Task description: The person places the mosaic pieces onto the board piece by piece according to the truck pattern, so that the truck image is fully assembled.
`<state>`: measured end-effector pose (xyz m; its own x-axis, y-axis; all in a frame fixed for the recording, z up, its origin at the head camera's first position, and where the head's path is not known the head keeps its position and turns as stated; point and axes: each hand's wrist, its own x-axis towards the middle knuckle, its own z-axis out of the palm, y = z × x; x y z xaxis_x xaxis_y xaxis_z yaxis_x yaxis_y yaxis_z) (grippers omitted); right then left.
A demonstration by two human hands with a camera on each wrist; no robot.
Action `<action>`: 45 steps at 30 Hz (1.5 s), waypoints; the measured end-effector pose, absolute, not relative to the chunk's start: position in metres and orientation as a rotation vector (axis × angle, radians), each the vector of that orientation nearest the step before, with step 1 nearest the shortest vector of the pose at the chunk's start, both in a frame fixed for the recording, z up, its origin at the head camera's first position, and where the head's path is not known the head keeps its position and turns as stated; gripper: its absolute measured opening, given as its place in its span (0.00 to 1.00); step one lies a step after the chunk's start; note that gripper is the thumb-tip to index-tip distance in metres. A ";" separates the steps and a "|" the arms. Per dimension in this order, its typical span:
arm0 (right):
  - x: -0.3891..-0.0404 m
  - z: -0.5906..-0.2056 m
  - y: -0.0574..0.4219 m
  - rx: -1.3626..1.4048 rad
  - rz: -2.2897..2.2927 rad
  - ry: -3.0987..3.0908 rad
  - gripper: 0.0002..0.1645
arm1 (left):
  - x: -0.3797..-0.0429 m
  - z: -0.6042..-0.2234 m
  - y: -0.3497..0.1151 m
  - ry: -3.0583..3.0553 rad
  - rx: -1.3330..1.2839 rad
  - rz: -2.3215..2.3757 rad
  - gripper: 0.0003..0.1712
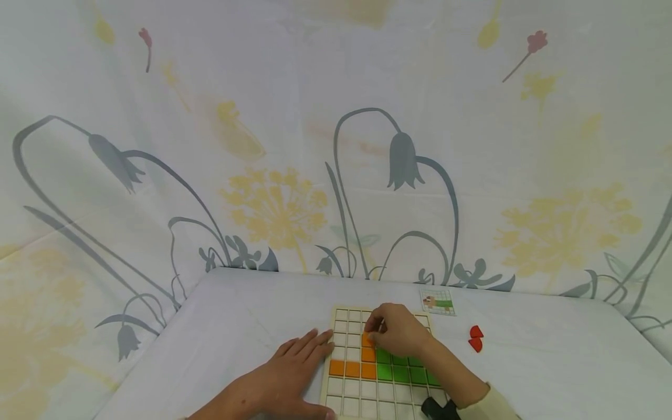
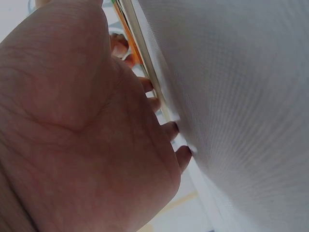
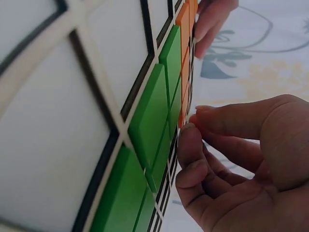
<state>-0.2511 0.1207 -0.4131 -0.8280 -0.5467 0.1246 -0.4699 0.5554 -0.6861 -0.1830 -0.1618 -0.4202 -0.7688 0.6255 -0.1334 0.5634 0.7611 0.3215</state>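
A gridded board point(image 1: 350, 405) lies on the white surface, holding orange tiles point(image 1: 353, 369) in an L shape and green tiles point(image 1: 401, 374) to their right. My left hand point(image 1: 291, 373) rests flat along the board's left side, its fingertips at the edge. Over the upper middle of the grid, my right hand point(image 1: 399, 329) bends down beside the top of the orange column. Its thumb and index finger pinch a small orange-red piece point(image 3: 193, 119), mostly hidden by the fingertips, close to the board.
Two red wedge-shaped pieces point(image 1: 475, 338) lie right of the board. Behind it lies a small picture card point(image 1: 438, 302) with a gridded drawing. A black object point(image 1: 438, 409) sits by the right wrist. A flower-printed cloth point(image 1: 294, 146) hangs at the back.
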 end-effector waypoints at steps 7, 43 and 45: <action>-0.247 -0.408 0.144 -0.774 -1.107 2.755 0.04 | -0.184 -0.422 -0.163 2.714 0.924 0.413 0.64; -0.259 -0.431 0.318 -0.733 -0.768 3.000 0.13 | -0.186 -0.422 -0.164 2.710 0.945 0.376 0.64; -0.259 -0.429 0.317 -0.670 -0.752 2.986 0.12 | -0.185 -0.422 -0.163 2.712 0.943 0.373 0.64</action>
<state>-0.2593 0.3173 -0.4287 -0.9096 -0.4004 0.1106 -0.4050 0.7958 -0.4502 -0.1852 -0.1630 -0.4221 -0.7606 0.6326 -0.1458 0.5697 0.7581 0.3174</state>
